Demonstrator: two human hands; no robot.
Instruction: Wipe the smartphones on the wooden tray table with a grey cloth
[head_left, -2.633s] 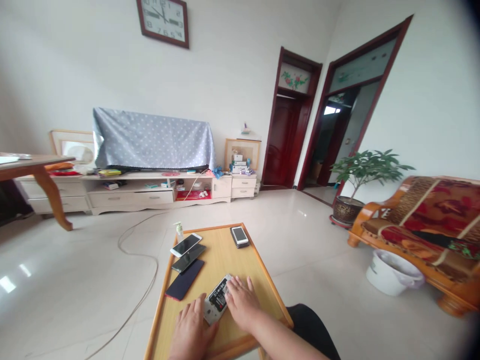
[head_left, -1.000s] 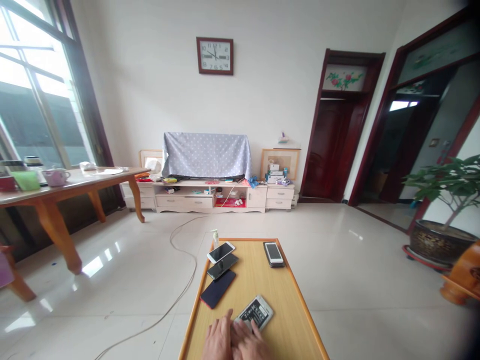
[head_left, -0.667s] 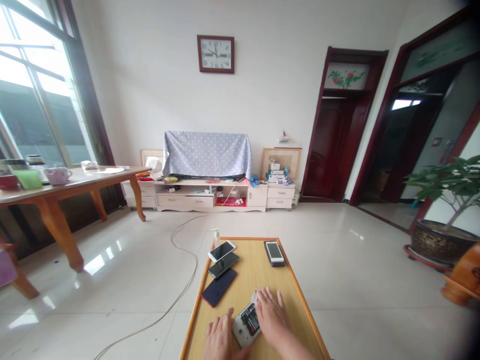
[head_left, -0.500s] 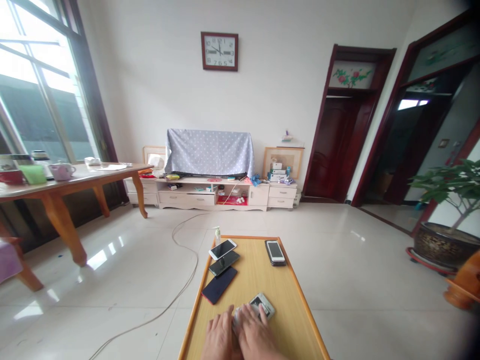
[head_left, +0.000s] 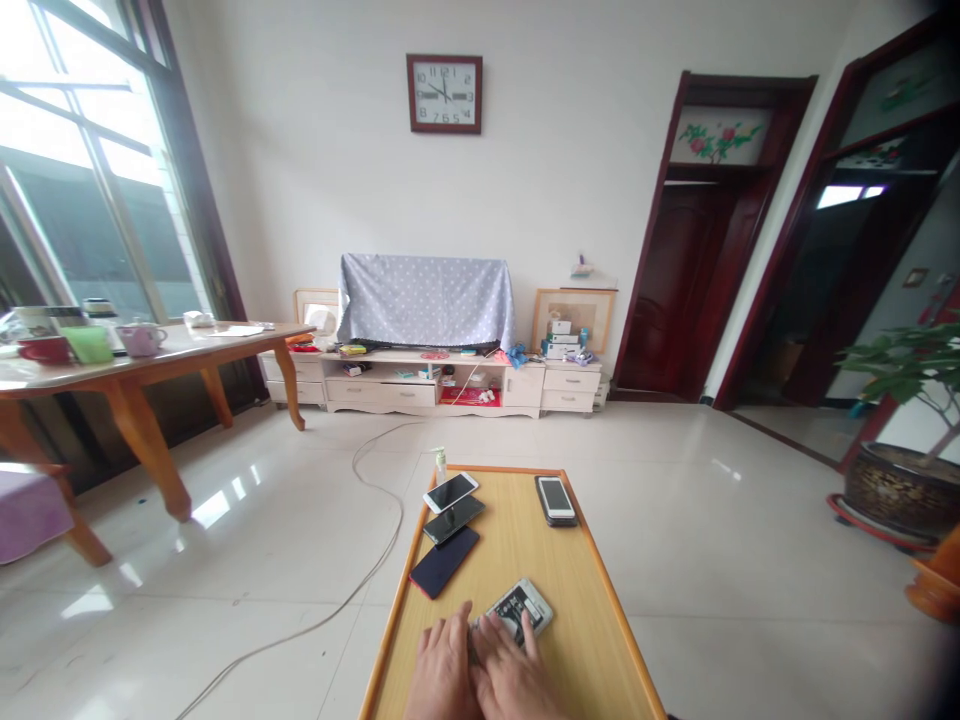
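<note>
Opened phone, low centre of frame, back off, insides bare; left hand and right hand lie flat, pressing its near end, gripping nothing.

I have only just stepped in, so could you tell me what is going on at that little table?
A person sits at a low wooden table with both hands on an opened phone, its inner parts facing up. The left hand and the right hand lie side by side over its near end. Three more phones lie along the table's left edge, and another at the far right.
</note>
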